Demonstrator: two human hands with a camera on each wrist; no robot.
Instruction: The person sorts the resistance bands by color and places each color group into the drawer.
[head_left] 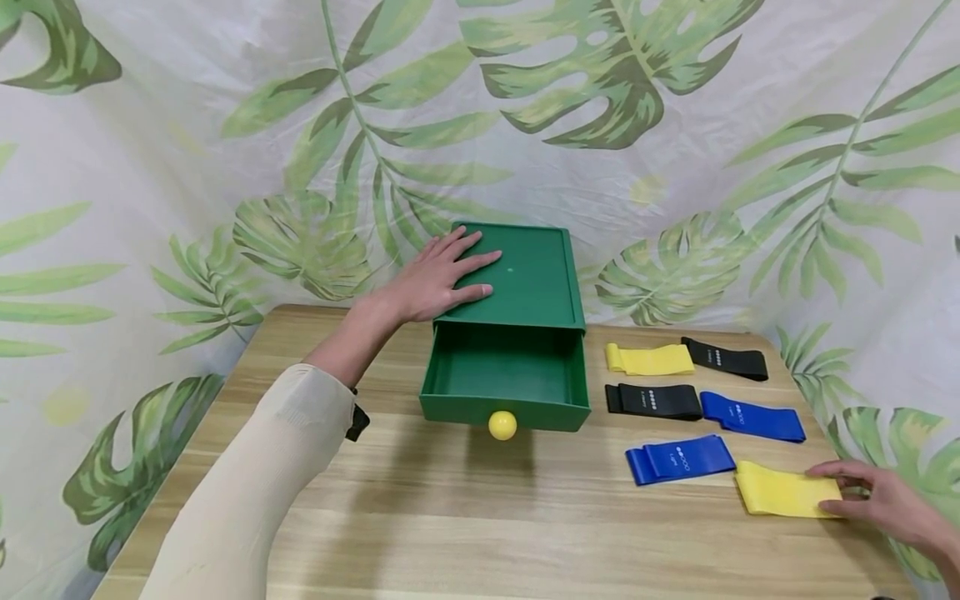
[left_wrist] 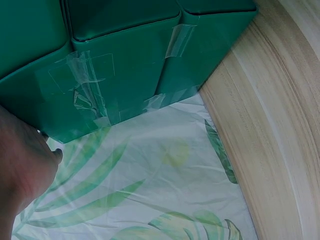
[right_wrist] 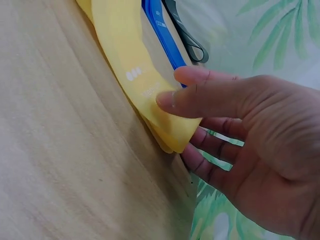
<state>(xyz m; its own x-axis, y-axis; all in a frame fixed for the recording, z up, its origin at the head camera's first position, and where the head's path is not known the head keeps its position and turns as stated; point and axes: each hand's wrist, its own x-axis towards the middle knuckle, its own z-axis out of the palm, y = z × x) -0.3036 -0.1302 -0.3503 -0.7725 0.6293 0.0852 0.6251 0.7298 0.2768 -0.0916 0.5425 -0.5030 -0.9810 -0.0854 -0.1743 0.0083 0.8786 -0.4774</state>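
Note:
A green drawer box [head_left: 517, 275] stands at the back of the table, its drawer [head_left: 502, 410] pulled out, with a yellow ball knob [head_left: 502, 426]. The left hand [head_left: 431, 279] lies on the box top at its left side, fingers spread. At the right edge, the right hand [head_left: 885, 500] pinches the near right yellow band [head_left: 783, 490]; in the right wrist view, the thumb of the right hand [right_wrist: 240, 120] is over the end of the yellow band [right_wrist: 120, 45] and several fingers are beyond and under it. The inside of the drawer shows nothing in it.
Left of the held band lies a blue band [head_left: 680, 460]. Behind are a black band [head_left: 654, 401] and another blue band [head_left: 753, 417], then a yellow band [head_left: 650, 360] and a black band [head_left: 726, 359]. A leaf-patterned cloth [head_left: 547, 108] hangs behind the wooden table [head_left: 465, 533].

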